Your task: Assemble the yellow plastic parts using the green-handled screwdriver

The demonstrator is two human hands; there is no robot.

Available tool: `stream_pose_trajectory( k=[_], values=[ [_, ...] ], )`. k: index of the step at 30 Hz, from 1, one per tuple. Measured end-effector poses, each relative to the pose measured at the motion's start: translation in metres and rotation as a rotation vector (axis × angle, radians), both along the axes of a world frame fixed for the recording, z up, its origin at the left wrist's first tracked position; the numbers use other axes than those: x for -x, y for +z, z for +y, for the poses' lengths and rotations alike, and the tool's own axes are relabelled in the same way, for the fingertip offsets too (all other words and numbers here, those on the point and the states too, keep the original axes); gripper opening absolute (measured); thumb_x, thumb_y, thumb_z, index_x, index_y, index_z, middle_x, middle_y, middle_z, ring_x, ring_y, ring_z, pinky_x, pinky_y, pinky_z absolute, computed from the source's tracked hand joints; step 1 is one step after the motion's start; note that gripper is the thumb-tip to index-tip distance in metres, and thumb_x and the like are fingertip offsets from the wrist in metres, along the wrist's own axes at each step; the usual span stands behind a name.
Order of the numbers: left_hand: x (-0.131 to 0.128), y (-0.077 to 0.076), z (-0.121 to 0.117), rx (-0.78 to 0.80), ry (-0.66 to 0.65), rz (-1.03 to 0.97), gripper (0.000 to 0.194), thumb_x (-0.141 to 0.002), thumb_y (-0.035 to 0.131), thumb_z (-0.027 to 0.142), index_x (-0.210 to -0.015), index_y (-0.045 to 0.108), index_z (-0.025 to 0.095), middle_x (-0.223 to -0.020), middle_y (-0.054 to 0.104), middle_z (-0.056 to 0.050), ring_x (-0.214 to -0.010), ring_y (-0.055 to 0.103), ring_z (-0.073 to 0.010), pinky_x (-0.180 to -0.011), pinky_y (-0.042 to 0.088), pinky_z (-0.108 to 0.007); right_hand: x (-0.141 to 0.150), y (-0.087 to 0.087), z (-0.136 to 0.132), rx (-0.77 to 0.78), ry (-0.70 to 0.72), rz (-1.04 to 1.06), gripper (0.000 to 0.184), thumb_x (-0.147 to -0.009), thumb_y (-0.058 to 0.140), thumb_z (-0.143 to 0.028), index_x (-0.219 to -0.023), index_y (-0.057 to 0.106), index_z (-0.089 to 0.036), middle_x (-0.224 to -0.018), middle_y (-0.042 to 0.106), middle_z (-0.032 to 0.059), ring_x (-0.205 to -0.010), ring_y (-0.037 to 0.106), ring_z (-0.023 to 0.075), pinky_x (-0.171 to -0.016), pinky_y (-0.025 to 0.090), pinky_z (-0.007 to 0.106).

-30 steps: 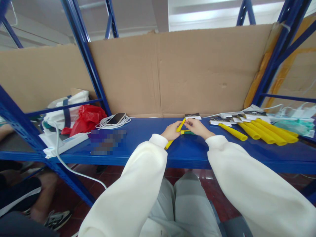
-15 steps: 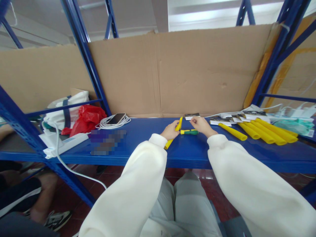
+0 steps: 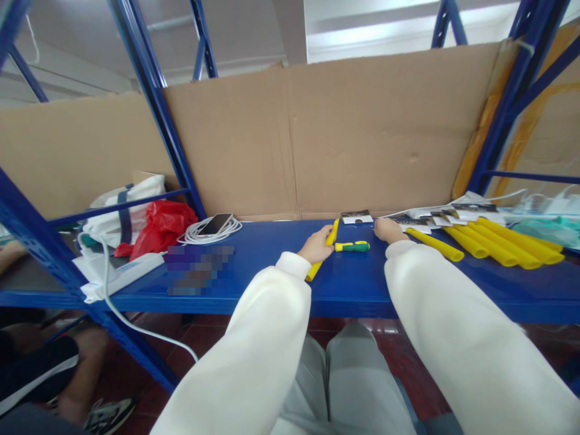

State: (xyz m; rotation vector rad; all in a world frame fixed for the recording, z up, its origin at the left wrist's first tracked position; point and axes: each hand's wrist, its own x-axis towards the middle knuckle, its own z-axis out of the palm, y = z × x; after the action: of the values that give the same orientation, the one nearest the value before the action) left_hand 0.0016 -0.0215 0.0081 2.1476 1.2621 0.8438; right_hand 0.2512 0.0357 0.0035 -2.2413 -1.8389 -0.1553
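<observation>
"Where's the yellow tube [image 3: 313,270] sitting?"

"The left hand [image 3: 318,244] is gripping it around the middle; one end is poking out above the fingers, the other is slanting toward the near edge of the blue table [image 3: 272,266]."

"And the right hand [image 3: 389,231]?"

"It's staying well apart from that tube, curling between a lone card [image 3: 356,217] and the row of other tubes [image 3: 502,244]. I can't tell whether it's pinching anything."

"That green-and-yellow tool [image 3: 352,246]?"

"It's lying between the hands, nearer the left."
</observation>
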Motion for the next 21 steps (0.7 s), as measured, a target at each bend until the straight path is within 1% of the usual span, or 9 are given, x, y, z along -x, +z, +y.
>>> stream_pose_trajectory(
  k=[3,5,7,9,11,13,16,18,21],
  values=[
    [-0.001,-0.001,0.001,0.067,0.026,-0.024,0.068,-0.078,0.062,0.007,-0.144,0.049,0.021,-0.144,0.057,-0.015,-0.086,0.072,-0.0199,-0.072,0.059,-0.030,-0.001,-0.002,0.008,-0.023,-0.005,-0.004,0.031,-0.088,0.053,-0.012,-0.111,0.074,-0.011,-0.114,0.072,0.0248,-0.110,0.069,0.0311,-0.089,0.053,0.039],
    [-0.002,0.002,0.002,0.127,0.039,-0.107,0.068,-0.079,0.060,0.008,-0.145,0.046,0.020,-0.143,0.057,-0.016,-0.072,0.070,-0.0153,-0.062,0.058,-0.027,-0.002,-0.003,0.011,-0.029,-0.007,0.019,0.029,-0.089,0.055,-0.016,-0.110,0.074,-0.012,-0.111,0.072,0.0246,-0.110,0.069,0.0323,-0.089,0.053,0.041],
    [-0.005,0.007,0.004,0.188,0.024,-0.243,0.066,-0.080,0.060,0.009,-0.143,0.047,0.018,-0.137,0.062,-0.016,-0.061,0.066,-0.0106,-0.056,0.056,-0.024,-0.004,-0.003,0.011,-0.049,-0.017,0.070,0.028,-0.089,0.055,-0.018,-0.108,0.075,-0.010,-0.111,0.072,0.0259,-0.109,0.069,0.0338,-0.089,0.052,0.042],
    [-0.010,0.014,0.006,0.250,0.002,-0.366,0.058,-0.082,0.061,0.009,-0.138,0.051,0.016,-0.122,0.068,-0.013,-0.054,0.061,-0.0078,-0.055,0.055,-0.023,-0.006,-0.002,0.009,-0.116,-0.043,0.160,0.029,-0.090,0.052,-0.016,-0.107,0.075,-0.009,-0.111,0.072,0.0264,-0.110,0.069,0.0340,-0.090,0.052,0.041],
    [-0.018,0.021,0.008,0.322,-0.003,-0.438,0.047,-0.085,0.060,0.011,-0.131,0.056,0.015,-0.106,0.071,-0.008,-0.053,0.060,-0.0074,-0.053,0.053,-0.021,-0.006,0.002,0.007,-0.230,-0.067,0.293,0.032,-0.091,0.048,-0.015,-0.110,0.074,-0.009,-0.111,0.072,0.0246,-0.107,0.070,0.0317,-0.089,0.051,0.038],
    [-0.030,0.026,0.011,0.396,-0.015,-0.485,0.039,-0.086,0.061,0.014,-0.125,0.060,0.015,-0.091,0.070,-0.005,-0.055,0.061,-0.0093,-0.053,0.051,-0.021,-0.005,0.005,0.006,-0.324,-0.086,0.460,0.036,-0.093,0.044,-0.016,-0.114,0.071,-0.008,-0.108,0.073,0.0221,-0.099,0.071,0.0282,-0.086,0.052,0.034],
    [-0.052,0.030,0.015,0.485,-0.050,-0.568,0.031,-0.086,0.060,0.012,-0.117,0.063,0.011,-0.082,0.067,-0.003,-0.058,0.061,-0.0107,-0.054,0.052,-0.021,-0.005,0.006,0.006,-0.427,-0.115,0.683,0.040,-0.094,0.040,-0.020,-0.119,0.068,-0.006,-0.104,0.074,0.0209,-0.086,0.071,0.0248,-0.080,0.053,0.032],
    [-0.066,0.031,0.019,0.549,-0.039,-0.631,0.028,-0.086,0.059,0.013,-0.114,0.063,0.011,-0.078,0.065,-0.003,-0.059,0.060,-0.0100,-0.053,0.050,-0.019,-0.007,0.004,0.008,-0.511,-0.143,0.747,0.041,-0.093,0.041,-0.023,-0.122,0.066,-0.005,-0.104,0.073,0.0220,-0.085,0.071,0.0254,-0.079,0.053,0.033],
    [-0.083,0.031,0.024,0.644,-0.051,-0.672,0.024,-0.088,0.058,0.015,-0.111,0.065,0.011,-0.075,0.062,-0.002,-0.060,0.058,-0.0094,-0.050,0.048,-0.016,-0.015,-0.003,0.011,-0.610,-0.173,0.743,0.044,-0.091,0.046,-0.026,-0.125,0.062,-0.005,-0.105,0.072,0.0233,-0.090,0.069,0.0277,-0.081,0.052,0.035]
  ],
)
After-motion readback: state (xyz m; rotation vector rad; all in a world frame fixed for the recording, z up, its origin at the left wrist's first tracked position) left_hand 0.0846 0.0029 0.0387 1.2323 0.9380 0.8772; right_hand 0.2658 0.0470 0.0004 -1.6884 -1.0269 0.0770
